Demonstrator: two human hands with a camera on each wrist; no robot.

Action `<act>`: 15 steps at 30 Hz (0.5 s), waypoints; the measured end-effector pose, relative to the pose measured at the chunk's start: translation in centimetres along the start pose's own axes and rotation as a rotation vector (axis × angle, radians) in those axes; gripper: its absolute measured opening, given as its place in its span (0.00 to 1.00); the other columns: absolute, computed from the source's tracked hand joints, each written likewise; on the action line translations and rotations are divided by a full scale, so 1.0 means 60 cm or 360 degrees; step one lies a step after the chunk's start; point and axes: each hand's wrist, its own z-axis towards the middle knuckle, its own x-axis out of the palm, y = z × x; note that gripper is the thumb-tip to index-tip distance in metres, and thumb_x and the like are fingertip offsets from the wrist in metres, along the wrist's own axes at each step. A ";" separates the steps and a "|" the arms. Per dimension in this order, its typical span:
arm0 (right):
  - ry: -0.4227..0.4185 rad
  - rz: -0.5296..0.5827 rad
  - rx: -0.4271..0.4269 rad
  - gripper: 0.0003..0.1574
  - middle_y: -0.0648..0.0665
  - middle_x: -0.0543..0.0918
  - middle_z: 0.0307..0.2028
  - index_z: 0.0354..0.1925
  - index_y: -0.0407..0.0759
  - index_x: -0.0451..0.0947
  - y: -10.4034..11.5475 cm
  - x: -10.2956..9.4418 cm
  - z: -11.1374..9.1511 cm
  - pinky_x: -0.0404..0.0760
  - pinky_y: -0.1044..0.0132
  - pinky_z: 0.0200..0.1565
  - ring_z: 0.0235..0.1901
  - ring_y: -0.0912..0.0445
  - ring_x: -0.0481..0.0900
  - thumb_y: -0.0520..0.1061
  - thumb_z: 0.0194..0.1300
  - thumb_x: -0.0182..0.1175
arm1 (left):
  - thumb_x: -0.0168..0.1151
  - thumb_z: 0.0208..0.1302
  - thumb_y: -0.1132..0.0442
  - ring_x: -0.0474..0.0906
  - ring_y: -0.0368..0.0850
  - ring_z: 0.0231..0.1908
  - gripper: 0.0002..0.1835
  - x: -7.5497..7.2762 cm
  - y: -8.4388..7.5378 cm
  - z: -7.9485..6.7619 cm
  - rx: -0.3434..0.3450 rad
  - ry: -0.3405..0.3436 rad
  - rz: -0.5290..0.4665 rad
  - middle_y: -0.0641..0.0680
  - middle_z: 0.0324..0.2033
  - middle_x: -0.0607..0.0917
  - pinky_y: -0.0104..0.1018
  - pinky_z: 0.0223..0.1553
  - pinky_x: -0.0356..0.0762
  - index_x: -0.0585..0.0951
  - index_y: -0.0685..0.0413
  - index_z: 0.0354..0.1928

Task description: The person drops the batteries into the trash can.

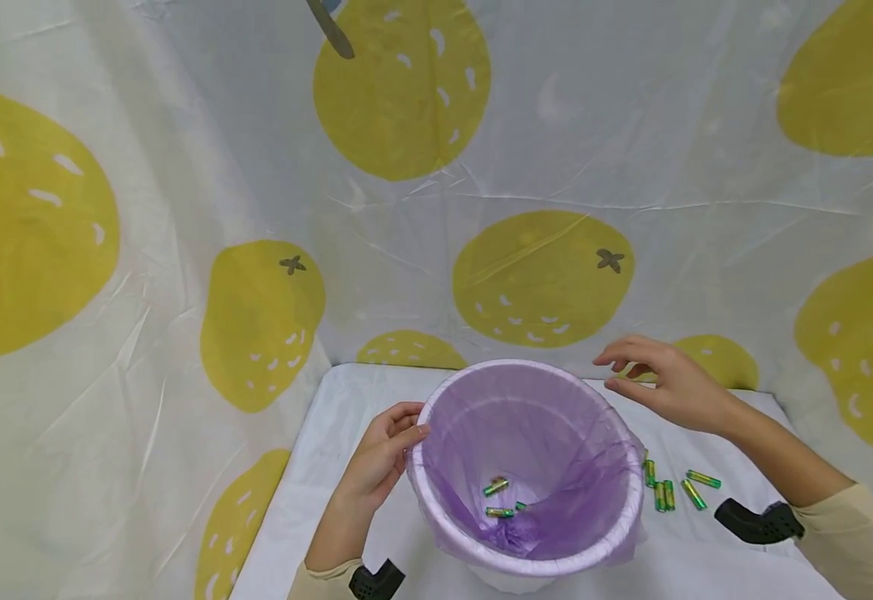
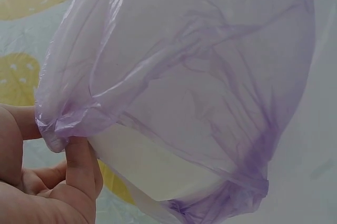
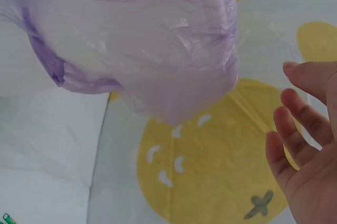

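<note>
A white trash bin stands lined with a thin purple trash bag, whose edge is folded out over the rim. My left hand pinches the rim and the bag at the bin's left side, thumb on top; the left wrist view shows the fingers around the bag-covered edge. Off the right side of the rim, my right hand is raised with loosely bent fingers and nothing in them. Inside the bag lie a few green-and-gold batteries.
Several more green-and-gold batteries lie on the white-covered table right of the bin. Behind and to the left hangs a pale curtain printed with yellow fruit. Each wrist wears a black camera mount.
</note>
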 end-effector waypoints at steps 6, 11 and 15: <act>-0.0031 -0.0016 0.0018 0.26 0.56 0.82 0.47 0.51 0.48 0.84 -0.008 -0.005 -0.020 0.81 0.75 0.43 0.41 0.61 0.79 0.28 0.58 0.73 | 0.61 0.68 0.75 0.82 0.45 0.39 0.19 -0.001 0.001 -0.002 -0.0002 -0.0009 -0.0004 0.58 0.43 0.81 0.34 0.40 0.84 0.71 0.72 0.59; -0.0063 -0.0034 0.0045 0.27 0.56 0.83 0.46 0.51 0.48 0.84 -0.017 -0.009 -0.036 0.81 0.75 0.43 0.39 0.62 0.80 0.27 0.57 0.73 | 0.61 0.69 0.74 0.82 0.45 0.39 0.19 -0.001 0.001 -0.002 0.0001 0.0000 -0.0002 0.58 0.43 0.81 0.34 0.40 0.84 0.71 0.72 0.59; -0.0083 -0.0039 0.0069 0.28 0.56 0.83 0.46 0.51 0.48 0.84 -0.025 -0.011 -0.049 0.80 0.77 0.42 0.39 0.62 0.80 0.26 0.56 0.73 | 0.60 0.69 0.75 0.82 0.45 0.39 0.18 0.000 0.001 -0.002 0.0010 0.0007 -0.0017 0.58 0.43 0.81 0.33 0.40 0.84 0.72 0.71 0.59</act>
